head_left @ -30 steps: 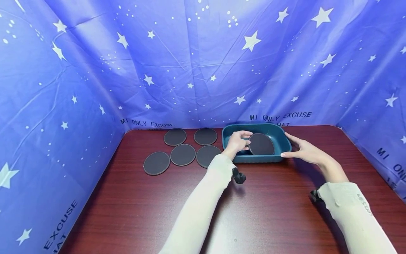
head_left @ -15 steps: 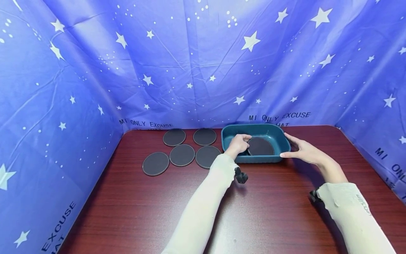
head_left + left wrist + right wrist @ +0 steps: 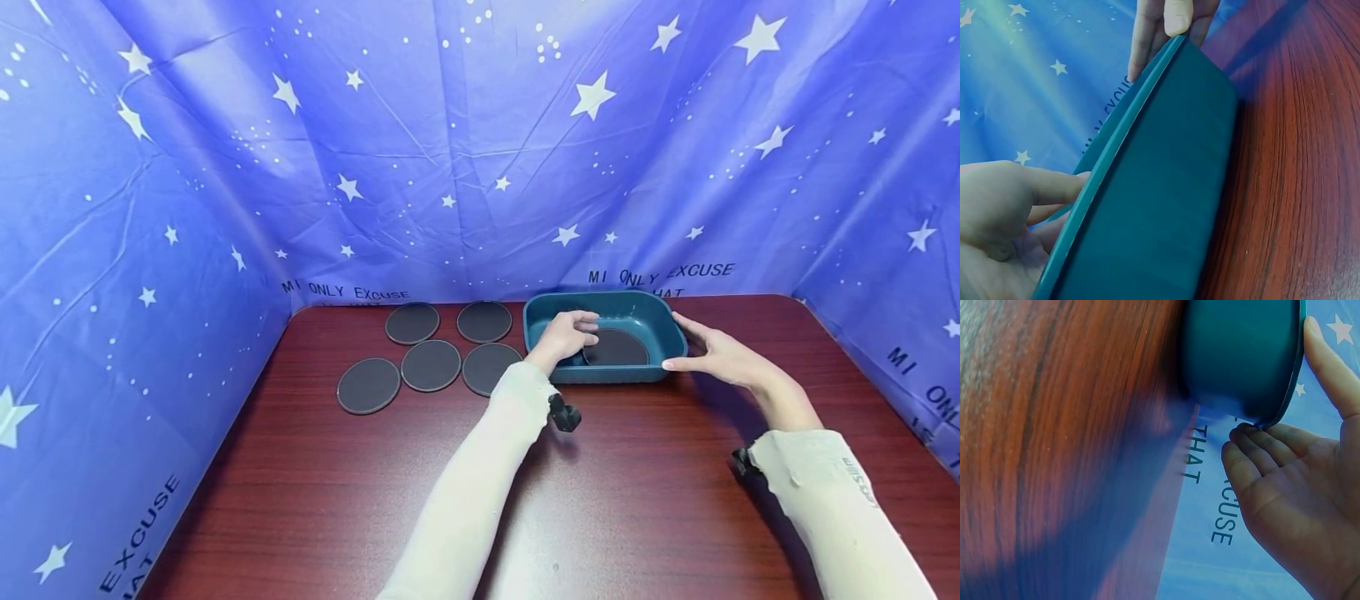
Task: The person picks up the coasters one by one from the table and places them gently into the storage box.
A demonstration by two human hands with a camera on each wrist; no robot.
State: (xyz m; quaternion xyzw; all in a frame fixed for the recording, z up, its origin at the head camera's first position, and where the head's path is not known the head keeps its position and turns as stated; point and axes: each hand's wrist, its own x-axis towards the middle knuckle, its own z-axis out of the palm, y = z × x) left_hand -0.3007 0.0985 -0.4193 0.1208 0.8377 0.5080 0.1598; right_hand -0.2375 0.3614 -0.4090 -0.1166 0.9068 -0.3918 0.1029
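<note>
Left hand (image 3: 564, 337) inside bin (image 3: 611, 376), grip spread beside disc (image 3: 618, 348). Right hand (image 3: 723, 357), grip spread, braces bin's right end, presumably against sliding. Five discs (image 3: 431, 365) left on counter (image 3: 300, 500).

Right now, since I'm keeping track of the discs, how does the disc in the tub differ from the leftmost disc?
The disc in the tub lies inside the teal tub; the leftmost disc lies on the table. The first is partly hidden by the tub's near wall, while the leftmost shows whole. The left hand is right by the first; no hand is near the leftmost. Both are round and dark.
</note>
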